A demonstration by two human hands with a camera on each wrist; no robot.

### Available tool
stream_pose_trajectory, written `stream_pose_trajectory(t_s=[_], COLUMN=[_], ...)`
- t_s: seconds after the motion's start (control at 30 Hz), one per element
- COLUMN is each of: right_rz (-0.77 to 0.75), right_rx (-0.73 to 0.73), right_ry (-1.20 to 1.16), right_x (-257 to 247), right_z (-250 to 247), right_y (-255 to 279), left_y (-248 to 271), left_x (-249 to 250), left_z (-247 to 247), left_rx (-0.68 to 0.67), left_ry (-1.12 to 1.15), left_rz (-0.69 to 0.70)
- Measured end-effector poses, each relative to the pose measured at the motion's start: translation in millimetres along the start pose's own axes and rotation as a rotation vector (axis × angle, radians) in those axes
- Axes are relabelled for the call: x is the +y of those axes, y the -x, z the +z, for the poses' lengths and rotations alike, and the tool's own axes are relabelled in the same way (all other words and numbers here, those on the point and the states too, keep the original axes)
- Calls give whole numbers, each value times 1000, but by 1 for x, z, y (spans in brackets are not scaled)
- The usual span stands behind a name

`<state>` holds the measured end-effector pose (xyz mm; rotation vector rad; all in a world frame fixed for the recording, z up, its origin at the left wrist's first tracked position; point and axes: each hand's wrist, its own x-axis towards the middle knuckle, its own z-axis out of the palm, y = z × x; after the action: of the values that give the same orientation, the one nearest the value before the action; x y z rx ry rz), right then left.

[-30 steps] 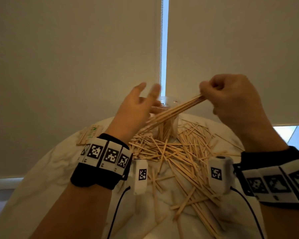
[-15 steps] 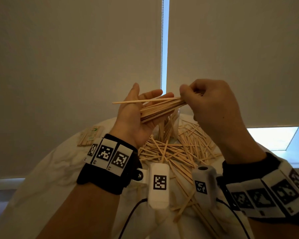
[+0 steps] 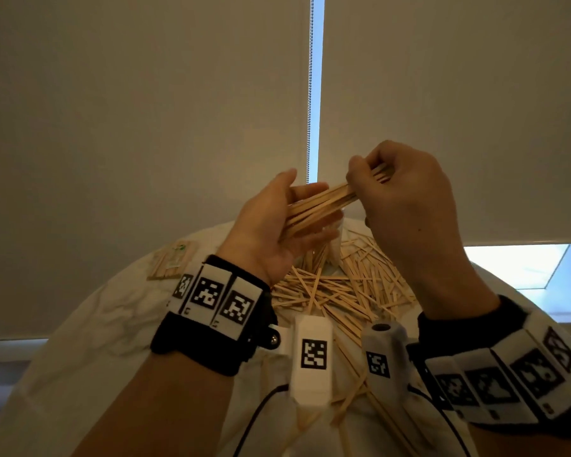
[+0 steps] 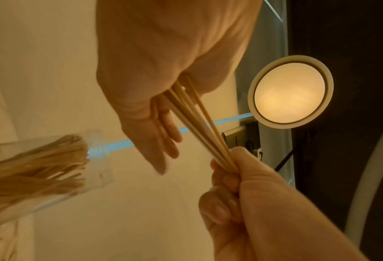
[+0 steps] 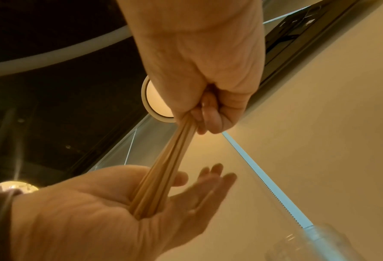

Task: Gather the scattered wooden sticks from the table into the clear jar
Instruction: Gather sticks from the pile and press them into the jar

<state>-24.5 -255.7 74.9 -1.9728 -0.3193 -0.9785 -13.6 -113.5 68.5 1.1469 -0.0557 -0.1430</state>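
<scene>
My right hand [image 3: 399,199] grips one end of a bundle of wooden sticks [image 3: 320,206], held in the air above the table. The bundle's other end butts against the palm of my left hand [image 3: 277,222], whose fingers are straight. In the right wrist view the sticks [image 5: 161,178] run from my fist down into that flat palm [image 5: 110,220]. The clear jar [image 4: 40,169] holds several sticks; in the head view it is mostly hidden behind my hands. A loose pile of sticks [image 3: 343,288] lies on the table under the hands.
The round white table [image 3: 96,341] stands against drawn roller blinds. A flat packet of sticks [image 3: 173,258] lies at the back left. More loose sticks [image 3: 353,397] trail toward the near edge between my wrists.
The bundle has come up and away from the jar and levelled out. My left hand turned palm-up against its ends; one stick that poked out left now lies in line with the others.
</scene>
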Motion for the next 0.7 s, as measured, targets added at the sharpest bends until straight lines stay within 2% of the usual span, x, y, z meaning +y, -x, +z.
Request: stream_pose_trajectory(t_s=[0.1,0.2,0.3,0.43,0.53,0.63,0.7], right_rz=[-23,5,25,-36,-152,-221,-207], right_rx=[-5,6,-7,-128,-183,-266,-273], right_ry=[16,22,31,251,423,452,458], right_x=[1,4,9,18,21,19,19], right_z=[2,-2,-7,-11,-11,-7,-5], right_y=[1,-2,-6,-6,-6,-4,-2], left_y=[-1,-1,-4,-7,-11,-12,-13], left_x=[2,6,3,-3,-5,-6,-7], left_z=[-3,-8,-7,-9,-15,-15,-12], left_rx=[10,-90,-110,-56,2,44,92], left_ry=[65,-104,-256,-290,-318,-285,-255], left_rz=[17,-29,55,120,144,162,196])
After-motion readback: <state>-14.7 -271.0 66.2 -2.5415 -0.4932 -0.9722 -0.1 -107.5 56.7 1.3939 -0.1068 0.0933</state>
